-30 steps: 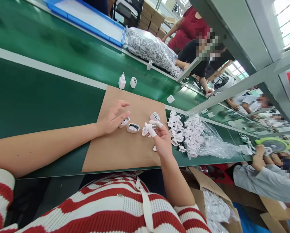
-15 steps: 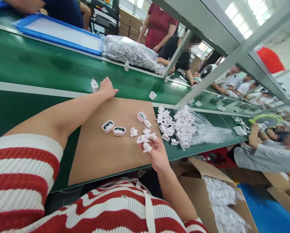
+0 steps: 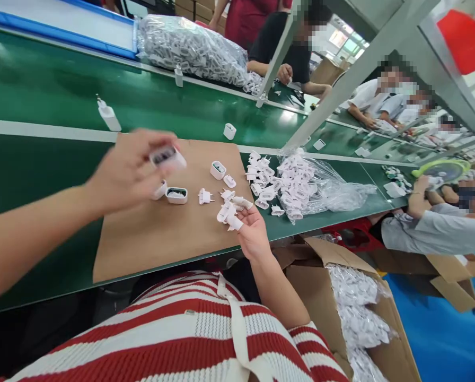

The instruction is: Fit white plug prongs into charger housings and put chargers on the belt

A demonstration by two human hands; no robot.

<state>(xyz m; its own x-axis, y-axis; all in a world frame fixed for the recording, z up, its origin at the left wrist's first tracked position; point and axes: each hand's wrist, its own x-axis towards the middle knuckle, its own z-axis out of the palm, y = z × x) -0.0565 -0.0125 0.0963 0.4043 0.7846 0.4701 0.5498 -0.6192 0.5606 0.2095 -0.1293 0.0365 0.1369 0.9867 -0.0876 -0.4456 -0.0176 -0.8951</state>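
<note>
My left hand (image 3: 122, 170), blurred by motion, grips a white oblong charger housing (image 3: 177, 159) with its dark open end showing, above the brown cardboard sheet (image 3: 142, 244). My right hand (image 3: 254, 233), with white covers on its fingertips, pinches a white two-pin plug cap (image 3: 223, 212) over the sheet's right part. On the cardboard are a housing (image 3: 176, 195) with parts inside, one partly hidden behind my left hand, and another housing (image 3: 218, 170). Near my right hand lie a loose plug cap (image 3: 204, 196) and a small white cap (image 3: 229, 181).
Plug caps (image 3: 261, 178) are heaped right of the cardboard, beside an open plastic bag (image 3: 333, 196). A finished-looking charger (image 3: 109, 115) lies on the green belt (image 3: 62, 90). Beyond are a blue tray (image 3: 62, 24), a full bag (image 3: 193, 48) and a metal post (image 3: 320, 101). Co-workers sit along the line.
My left hand has come back from the belt to above the cardboard and now shows a charger housing in its grip. My right hand still holds the plug cap. The camera view has shifted.
</note>
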